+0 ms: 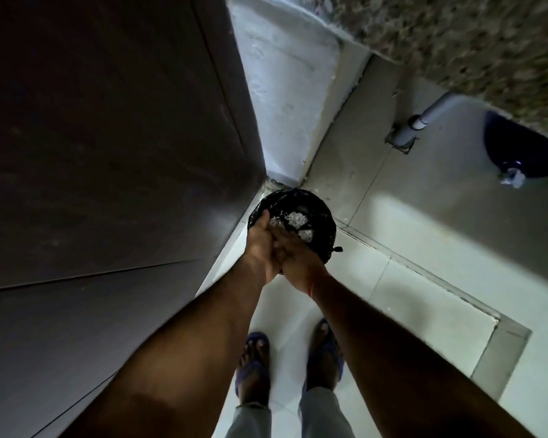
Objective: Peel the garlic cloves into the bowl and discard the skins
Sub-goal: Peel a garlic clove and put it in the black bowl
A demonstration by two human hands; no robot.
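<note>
Black-lined bin (293,227) far, pale garlic skins (293,221) inside. Left hand (261,245), right hand (295,260) flat, pressed together above, holding nothing. No legible writing.

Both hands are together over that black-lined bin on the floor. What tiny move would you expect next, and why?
Probably a brushing of the palms against each other. The left hand and right hand are pressed together directly above the bin, with pale garlic skins already lying inside on the black liner. Bits may cling to the fingers, so rubbing them off over the bin seems likely, though I cannot see whether any remain.
</note>
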